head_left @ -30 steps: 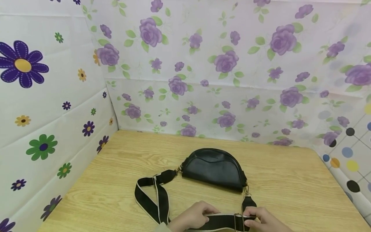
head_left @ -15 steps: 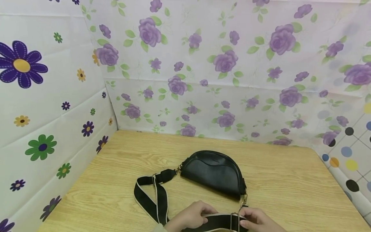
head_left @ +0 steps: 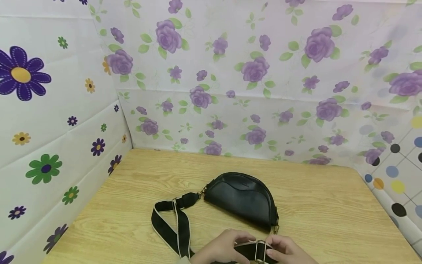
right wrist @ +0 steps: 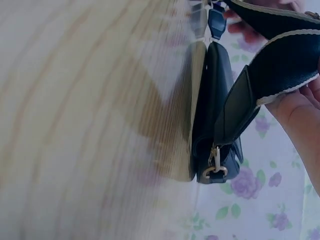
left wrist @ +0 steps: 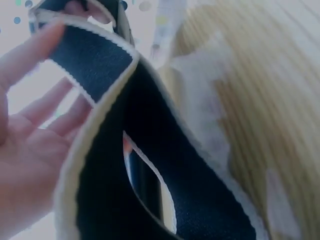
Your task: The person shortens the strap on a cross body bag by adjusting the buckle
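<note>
A black half-moon shoulder bag (head_left: 239, 200) lies on the table in the head view. Its black strap (head_left: 171, 231) with pale edging loops to the left and comes round to the front. There my left hand (head_left: 222, 247) has the strap between thumb and fingers; the left wrist view shows the thumb at its edge and the fingers behind the webbing. Beside a metal slider buckle (head_left: 260, 251), my right hand (head_left: 287, 251) pinches the strap. A gold clip (right wrist: 215, 167) joins the strap's leather end (right wrist: 235, 107) to the bag in the right wrist view.
The wood-grain table (head_left: 329, 205) reaches back to a cloth with purple roses (head_left: 254, 69). A daisy-print cloth (head_left: 43, 128) hangs along the left side, and a dotted one (head_left: 395, 168) is at the right.
Both hands stay on the strap while the right hand and slider buckle move left, closer to the left hand. The left fingers spread wider. The bag's right end swings toward me.
</note>
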